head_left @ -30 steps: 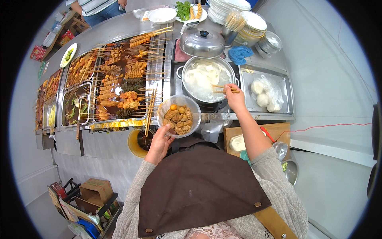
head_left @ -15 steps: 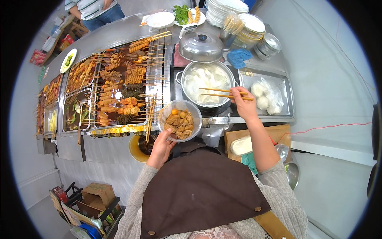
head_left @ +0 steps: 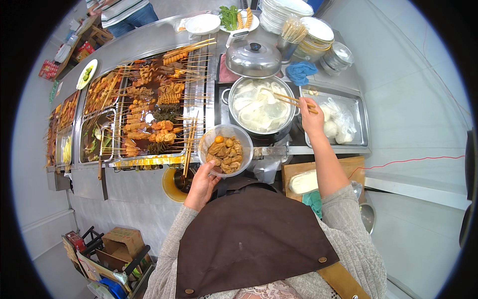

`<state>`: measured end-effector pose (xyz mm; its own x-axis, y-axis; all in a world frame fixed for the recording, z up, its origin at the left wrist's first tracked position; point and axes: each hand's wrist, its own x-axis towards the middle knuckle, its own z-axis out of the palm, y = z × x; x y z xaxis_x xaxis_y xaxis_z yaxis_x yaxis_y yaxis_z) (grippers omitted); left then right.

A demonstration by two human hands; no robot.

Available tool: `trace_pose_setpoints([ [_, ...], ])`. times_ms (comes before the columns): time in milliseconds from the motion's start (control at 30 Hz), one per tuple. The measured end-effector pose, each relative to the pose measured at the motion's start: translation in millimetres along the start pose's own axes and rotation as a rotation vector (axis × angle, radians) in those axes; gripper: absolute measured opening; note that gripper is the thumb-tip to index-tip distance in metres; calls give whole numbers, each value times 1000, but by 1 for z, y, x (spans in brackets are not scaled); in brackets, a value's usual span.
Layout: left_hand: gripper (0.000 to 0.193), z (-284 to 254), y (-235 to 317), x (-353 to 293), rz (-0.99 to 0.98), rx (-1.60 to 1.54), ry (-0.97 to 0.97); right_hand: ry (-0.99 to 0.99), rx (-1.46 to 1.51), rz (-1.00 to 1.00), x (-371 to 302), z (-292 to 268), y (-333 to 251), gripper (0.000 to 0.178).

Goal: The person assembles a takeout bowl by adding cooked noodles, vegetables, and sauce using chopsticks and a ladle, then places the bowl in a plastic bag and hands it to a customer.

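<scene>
The left hand point(head_left: 201, 185) cups a clear round bowl point(head_left: 225, 150) from below, fingers curled up around its near wall and thumb at the rim, holding it level just in front of the skewer tray point(head_left: 149, 112). The bowl is shallow and see-through, and holds brown chunks of cooked food with one small orange ball near its left edge; the food lies mostly toward the right half of the bowl. It hangs over the counter's front edge, between the tray on its left and the pot point(head_left: 260, 107) behind and to its right, close to the pot's near rim but not touching it as far as can be seen. The pot is steel, wide and full of pale, flat sheets in whitish broth; its domed lid point(head_left: 253, 58) rests behind it. The right hand point(head_left: 312, 118) is closed around a pair of wooden chopsticks point(head_left: 291, 101), gripped near their upper ends at the pot's right rim; the tips point left over the broth, and whether they touch the food cannot be told. Right of the hand lies a steel pan point(head_left: 358, 119) with white round buns in clear plastic. Compared with half a second ago, the bowl sits a little farther left and closer to the tray, the chopsticks reach less far across the pot, and the right hand has drawn back toward the pot's right rim.
</scene>
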<state>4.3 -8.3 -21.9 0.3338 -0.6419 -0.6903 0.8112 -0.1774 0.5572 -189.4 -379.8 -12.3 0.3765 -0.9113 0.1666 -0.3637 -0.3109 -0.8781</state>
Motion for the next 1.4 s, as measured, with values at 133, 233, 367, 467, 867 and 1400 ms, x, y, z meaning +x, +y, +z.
trace_pose_setpoints([
  [133,23,2,2,0,4,7,14,3,-15,111,-23,-8,8,32],
  [233,22,4,3,0,-5,3,17,-40,-8,239,-38,-9,6,33],
  [367,22,3,2,1,-13,-8,5,-61,211,312,-53,-2,-4,29],
  [467,24,0,2,3,-18,-6,-20,-84,277,336,-57,1,-13,31],
  [867,25,-4,1,2,-11,-11,-6,-93,275,214,-28,-63,-39,34],
  [1400,23,-3,1,1,-20,-17,-2,-184,321,320,4,-14,19,34],
])
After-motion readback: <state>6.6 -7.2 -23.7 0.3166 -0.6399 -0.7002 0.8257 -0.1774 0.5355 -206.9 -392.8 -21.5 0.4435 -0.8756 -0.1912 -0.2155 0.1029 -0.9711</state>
